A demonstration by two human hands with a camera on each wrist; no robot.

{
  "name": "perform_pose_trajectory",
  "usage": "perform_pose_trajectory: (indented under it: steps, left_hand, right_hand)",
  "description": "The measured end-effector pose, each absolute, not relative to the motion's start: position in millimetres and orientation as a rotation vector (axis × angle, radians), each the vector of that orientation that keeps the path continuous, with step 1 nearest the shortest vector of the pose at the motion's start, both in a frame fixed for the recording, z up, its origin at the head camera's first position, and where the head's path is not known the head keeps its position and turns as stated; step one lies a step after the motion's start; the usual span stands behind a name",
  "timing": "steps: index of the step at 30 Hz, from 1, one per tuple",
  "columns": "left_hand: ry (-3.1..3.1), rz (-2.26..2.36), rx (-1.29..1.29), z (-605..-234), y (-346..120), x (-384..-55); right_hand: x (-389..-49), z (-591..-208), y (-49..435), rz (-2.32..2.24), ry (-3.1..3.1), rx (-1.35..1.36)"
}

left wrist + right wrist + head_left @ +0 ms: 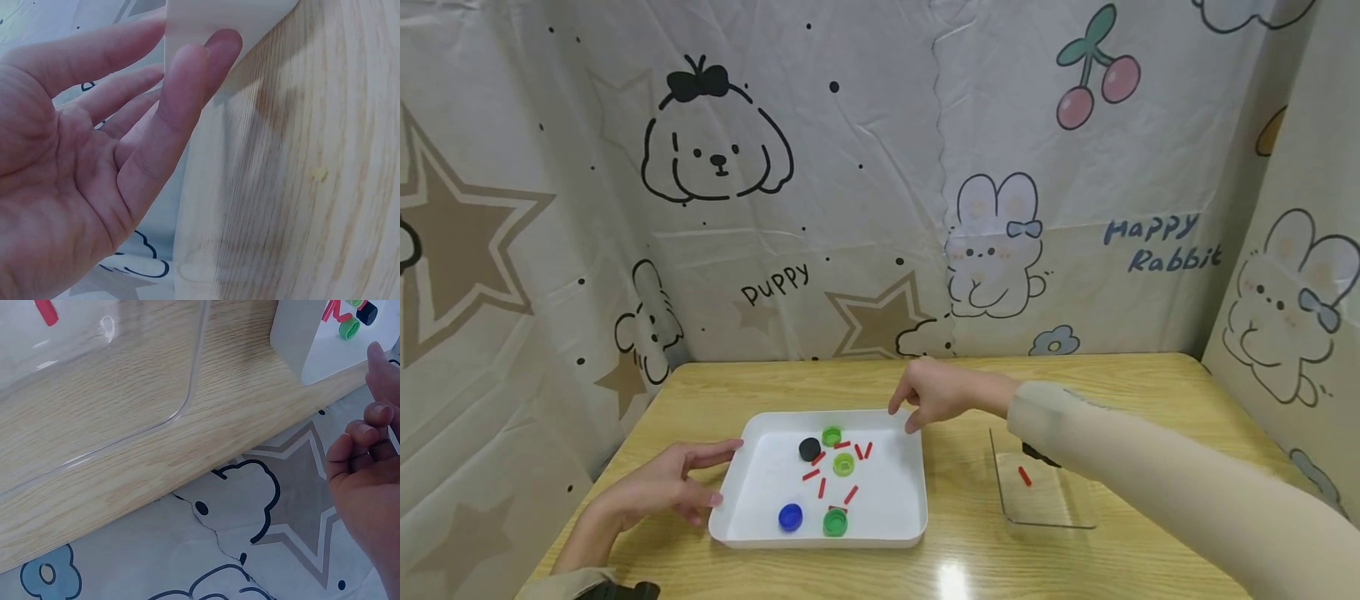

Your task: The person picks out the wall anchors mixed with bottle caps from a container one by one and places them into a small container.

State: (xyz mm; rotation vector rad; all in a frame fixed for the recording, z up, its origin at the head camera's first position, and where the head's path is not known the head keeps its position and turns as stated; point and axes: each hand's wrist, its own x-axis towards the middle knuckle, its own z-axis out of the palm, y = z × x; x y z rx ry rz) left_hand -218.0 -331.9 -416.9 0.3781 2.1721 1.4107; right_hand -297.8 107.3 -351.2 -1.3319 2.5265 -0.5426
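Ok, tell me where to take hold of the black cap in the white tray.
Probably pinch the black cap across its round side wall, coming straight down from above. It sits flat in the white tray, with a green cap close by, so place the fingers on the sides away from that cap.

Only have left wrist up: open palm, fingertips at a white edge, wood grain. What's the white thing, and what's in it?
Observer: A white rectangular plastic tray. It holds a black bottle cap, a blue bottle cap, three green bottle caps and scattered short red sticks.
Operator: Right hand?
Observer: The right hand hovers over the tray's far right corner, fingers loosely curled, nothing visible in them.
Operator: Anything else nearby?
Observer: A clear plastic box sits right of the tray, with a single red stick inside.
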Motion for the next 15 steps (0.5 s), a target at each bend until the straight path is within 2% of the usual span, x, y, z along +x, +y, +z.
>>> perform_pose_trajectory:
  steps: [15]
  left_hand:
    - [2.172,1.417,0.378,-419.5,-333.2,-218.7]
  right_hand:
    - [-308.5,-363.9,77.4,-0.488,2.497,-1.22]
